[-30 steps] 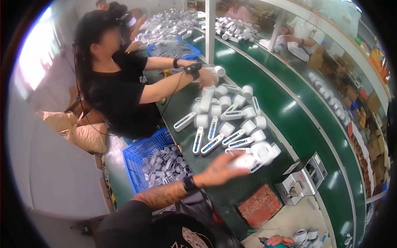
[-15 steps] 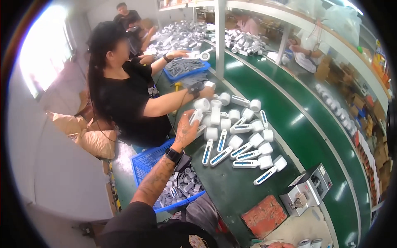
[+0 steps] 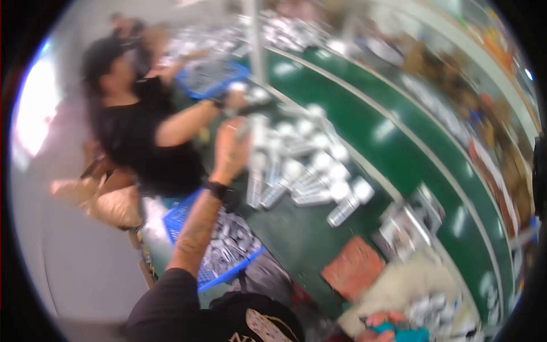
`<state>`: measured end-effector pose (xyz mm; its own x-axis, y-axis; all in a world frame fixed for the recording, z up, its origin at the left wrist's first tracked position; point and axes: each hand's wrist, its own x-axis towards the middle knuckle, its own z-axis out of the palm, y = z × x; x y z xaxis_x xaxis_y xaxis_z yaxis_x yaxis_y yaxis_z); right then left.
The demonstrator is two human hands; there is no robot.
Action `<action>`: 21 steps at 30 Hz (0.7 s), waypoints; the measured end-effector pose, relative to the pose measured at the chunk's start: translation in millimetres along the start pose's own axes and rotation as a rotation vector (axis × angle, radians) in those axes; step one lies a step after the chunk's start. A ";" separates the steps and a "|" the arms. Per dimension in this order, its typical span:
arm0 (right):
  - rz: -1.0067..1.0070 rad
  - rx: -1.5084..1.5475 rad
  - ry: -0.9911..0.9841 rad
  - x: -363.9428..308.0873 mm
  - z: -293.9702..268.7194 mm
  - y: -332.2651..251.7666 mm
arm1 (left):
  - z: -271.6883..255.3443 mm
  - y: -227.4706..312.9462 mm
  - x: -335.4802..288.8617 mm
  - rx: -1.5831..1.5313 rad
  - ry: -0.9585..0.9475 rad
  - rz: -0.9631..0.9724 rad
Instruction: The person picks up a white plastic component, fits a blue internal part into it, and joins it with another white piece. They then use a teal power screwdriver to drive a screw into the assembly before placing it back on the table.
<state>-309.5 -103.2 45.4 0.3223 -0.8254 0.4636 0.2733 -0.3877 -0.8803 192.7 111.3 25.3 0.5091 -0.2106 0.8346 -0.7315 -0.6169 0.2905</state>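
My left hand (image 3: 231, 149) reaches out to the near left end of a group of white round-headed pieces with long handles (image 3: 322, 171) on the green table. Motion smears its fingers, so I cannot make out whether they hold one of the pieces. At the lower right edge, my right hand (image 3: 384, 326) is partly in view and blurred. A teal object (image 3: 411, 335) shows against it, its kind unclear. Beside that hand lies a cluster of white and grey parts (image 3: 436, 313) on a beige mat (image 3: 364, 310).
A red-orange slab (image 3: 354, 268) and a silver machine (image 3: 407, 225) stand on the table's right. Below my left arm is a blue crate (image 3: 231, 279) of grey parts. A co-worker in black (image 3: 137, 125) reaches over the table, near a blue tray (image 3: 213, 85). A green conveyor (image 3: 370, 125) runs behind.
The whole view has swung, shifting the scene left and up and blurring it. More of my right hand, the mat and the parts there now show. My left hand remains by the white pieces.
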 end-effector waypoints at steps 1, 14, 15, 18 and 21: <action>-0.187 -0.323 0.018 -1.4 -17.5 17.4 | -3.8 32.1 12.9 -0.082 -0.035 -0.113; 0.300 0.101 0.017 -5.2 -26.1 -31.7 | 73.0 465.9 -114.2 -1.205 -1.166 0.391; 0.306 0.107 0.030 -7.8 -28.5 -36.1 | 78.1 487.1 -130.0 -1.114 -1.265 0.437; 0.302 0.097 0.071 -11.6 -33.1 -45.9 | 75.6 517.7 -180.6 -0.848 -1.034 0.495; 0.307 0.096 0.106 -19.1 -47.4 -48.1 | 78.3 529.2 -184.1 -0.745 -1.207 0.567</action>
<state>-371.7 -88.3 74.2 0.3083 -0.9376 0.1604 0.2636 -0.0778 -0.9615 -252.6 -235.8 -11.2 -0.1236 -0.9806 0.1523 -0.8177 0.1876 0.5442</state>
